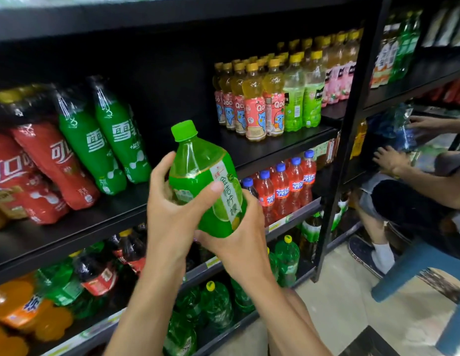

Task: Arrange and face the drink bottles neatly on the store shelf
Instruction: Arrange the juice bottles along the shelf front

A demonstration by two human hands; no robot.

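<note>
Mid-task: left hand [170,204], right hand [239,240] fingers wrapped kumquat-lemon drink bottle [195,170], unshelved; shelf [252,147] gap at 12 o'clock.

"Qoo" marks the pink-labelled, yellow-capped juice bottles [255,110]; "金桔柠檬" runs down the green-capped green plastic bottle [195,163].

Bright green bottle [193,160], capped green, labelled white; black shelf [275,147]; red cola bottles [54,163] and green soda bottles [116,140] left; yellow-capped pink-labelled bottles [254,111], blue-capped red bottles [280,191] right.
</note>
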